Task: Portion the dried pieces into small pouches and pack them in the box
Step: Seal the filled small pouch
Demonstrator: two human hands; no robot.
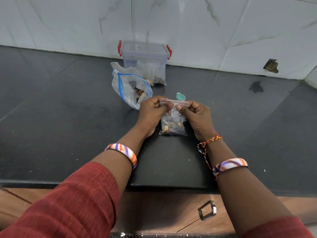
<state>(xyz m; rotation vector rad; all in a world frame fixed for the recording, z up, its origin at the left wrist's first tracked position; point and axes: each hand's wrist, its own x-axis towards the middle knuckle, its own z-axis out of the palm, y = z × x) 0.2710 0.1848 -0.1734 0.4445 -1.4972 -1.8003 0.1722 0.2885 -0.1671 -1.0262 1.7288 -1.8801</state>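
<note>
A small clear pouch (172, 125) with brown dried pieces at its bottom stands on the dark counter between my hands. My left hand (152, 112) pinches the left end of its top strip. At the right end, my right hand (197, 115) pinches the same strip. Behind my left hand lies a large clear bag (127, 85) with a blue zip line, open, holding several dried pieces. Against the wall stands a clear plastic box (145, 56) with red clips, its lid on. Two filled small pouches (154, 74) lean against the box's front.
A small teal scoop (181, 96) lies on the counter just behind the pouch. The black counter (68, 117) ends at a front edge near me, with a wooden drawer and metal handle (207, 210) below. A marble-tile wall runs along the back.
</note>
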